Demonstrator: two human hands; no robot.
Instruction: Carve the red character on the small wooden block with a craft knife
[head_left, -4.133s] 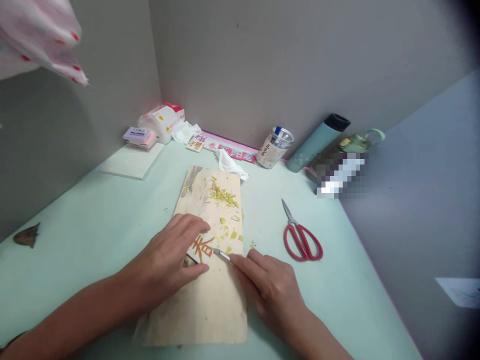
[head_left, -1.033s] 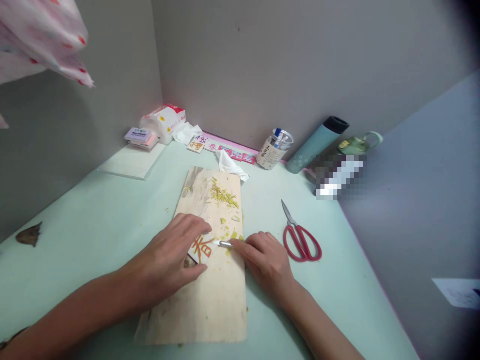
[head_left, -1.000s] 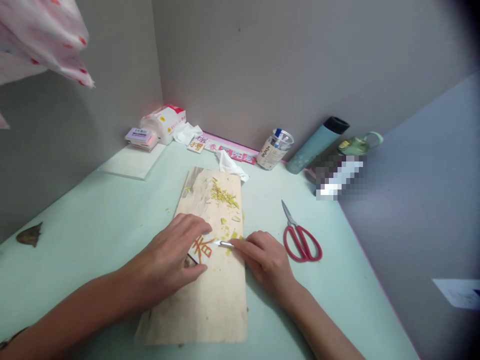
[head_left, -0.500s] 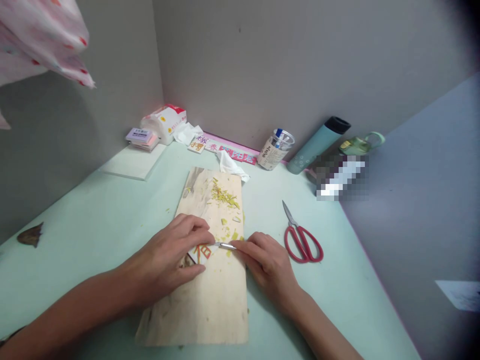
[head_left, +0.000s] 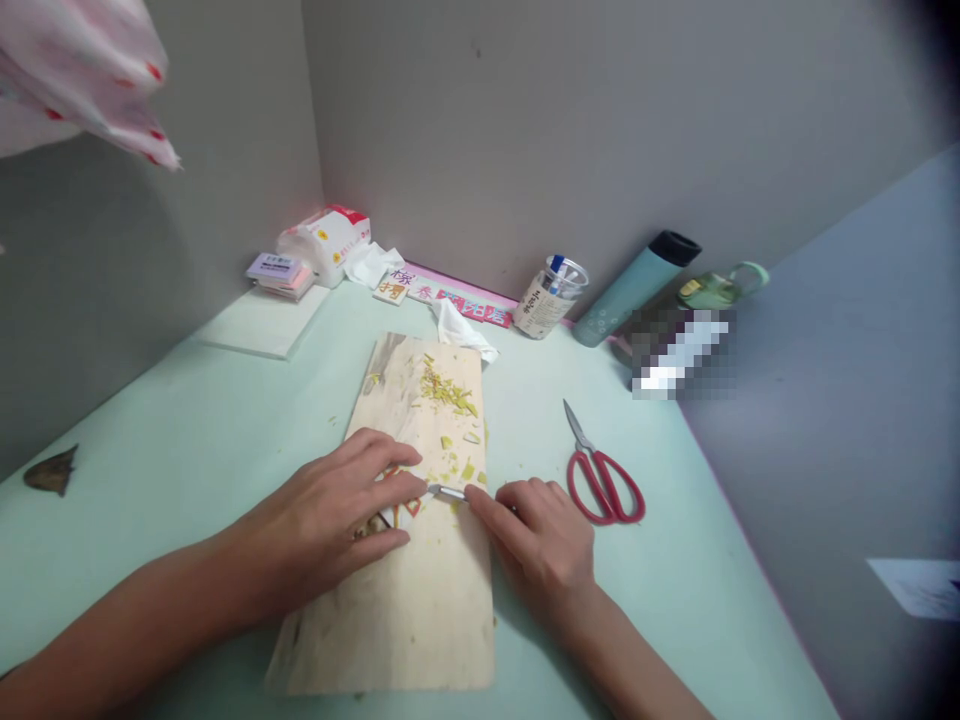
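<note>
On the wooden board (head_left: 420,610) lies a small white piece (head_left: 406,512) with orange-red lines, partly covered by fingers. My left hand (head_left: 349,505) is over it, fingers somewhat spread and pressing it to the board, its index fingertip at the blade of a slim silver knife (head_left: 451,493). My right hand (head_left: 544,530) is closed round the knife's handle, with the blade pointing left at the piece's edge. Yellow-green shavings (head_left: 446,388) are scattered over the upper and right parts of the board.
Red-handled scissors (head_left: 605,485) lie right of the board. Behind stand a clear jar (head_left: 551,298), a teal bottle (head_left: 637,290) and a tissue pack (head_left: 326,240). Small lettered tiles (head_left: 472,308) and a crumpled tissue (head_left: 461,330) lie near the wall. A brown object (head_left: 51,472) is at far left.
My left index finger has moved across the white piece and now covers more of its lines. The knife remains in my right hand, which has turned slightly. The view has shifted a little.
</note>
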